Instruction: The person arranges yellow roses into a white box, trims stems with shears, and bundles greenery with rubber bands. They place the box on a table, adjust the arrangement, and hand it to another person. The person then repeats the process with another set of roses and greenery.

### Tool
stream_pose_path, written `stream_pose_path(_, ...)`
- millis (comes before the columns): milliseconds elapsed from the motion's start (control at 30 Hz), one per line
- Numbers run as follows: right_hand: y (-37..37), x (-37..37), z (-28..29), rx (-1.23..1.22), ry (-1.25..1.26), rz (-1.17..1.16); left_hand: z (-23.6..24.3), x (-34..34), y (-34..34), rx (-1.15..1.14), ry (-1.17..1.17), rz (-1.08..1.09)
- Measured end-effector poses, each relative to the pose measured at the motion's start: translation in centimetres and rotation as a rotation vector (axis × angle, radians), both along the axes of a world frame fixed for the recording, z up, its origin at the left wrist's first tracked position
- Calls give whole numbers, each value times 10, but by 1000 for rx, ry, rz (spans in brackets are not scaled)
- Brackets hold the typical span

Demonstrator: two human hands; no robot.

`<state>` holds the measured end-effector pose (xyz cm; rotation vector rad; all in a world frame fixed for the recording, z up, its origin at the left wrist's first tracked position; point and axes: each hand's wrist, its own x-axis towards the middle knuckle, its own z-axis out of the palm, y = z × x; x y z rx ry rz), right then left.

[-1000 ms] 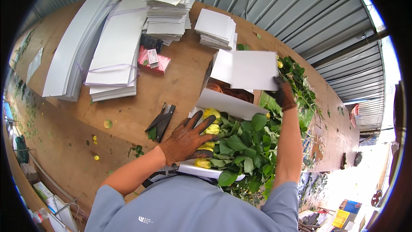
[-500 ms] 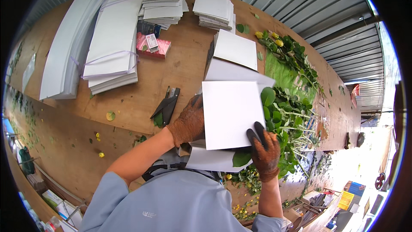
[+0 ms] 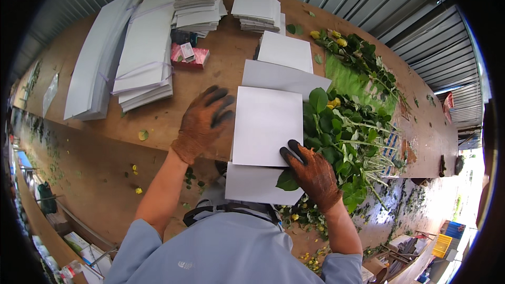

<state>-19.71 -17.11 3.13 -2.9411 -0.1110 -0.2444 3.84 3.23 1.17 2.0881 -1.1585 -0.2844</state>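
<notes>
My left hand point(image 3: 204, 122), in a soiled brown glove with black fingertips, is over the table just left of a white cardboard sheet point(image 3: 267, 126). Its fingers are spread, with nothing visible in them. At that sheet's lower right edge, my right hand point(image 3: 311, 171) in a matching glove presses fingers over the top; its other fingers are hidden. Another white sheet point(image 3: 258, 184) sticks out below, nearest my body. Leafy green stems point(image 3: 357, 150) lie right of the cardboard, and a single leaf point(image 3: 287, 180) shows under my right hand.
More white sheets point(image 3: 285, 51) lie beyond. Strapped cardboard bundles point(image 3: 143, 47) and cardboard stacks point(image 3: 198, 5) stand at the far left. A red box point(image 3: 195, 59) sits beside them. Yellow roses point(image 3: 339, 41) lie on green material at the far right. Leaves and petals litter the floor point(image 3: 105, 163).
My left hand has left the cardboard's left edge, moving up and left with its fingers spreading. The sheet and my right hand have shifted slightly left. The black tool on the table is now hidden.
</notes>
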Motion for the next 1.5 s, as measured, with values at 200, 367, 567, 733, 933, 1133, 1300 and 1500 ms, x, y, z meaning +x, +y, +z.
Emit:
stream_pose_path(200,-13,5,26,-28,269,99,18,-49,-57,415,-335,-362)
stream_pose_path(367,-49,40,57,306,337,216,13,-46,-53,441,-345,-362)
stream_pose_path(567,-76,171,41,143,-63,56,14,-49,-56,458,-371,-358)
stream_pose_path(733,-73,186,15,184,9,96,12,-48,-53,410,-367,-378)
stream_pose_path(933,-55,163,22,125,-71,78,8,-49,-55,408,-385,-397)
stream_pose_path(1133,-47,147,3,45,-94,205,11,-48,-55,453,-346,-409)
stream_pose_path(1300,-35,132,-9,-69,-35,292,19,-93,-58,552,-533,-340)
stream_pose_path(1500,-26,99,7,-87,226,322,-10,-110,-17,64,-450,-127)
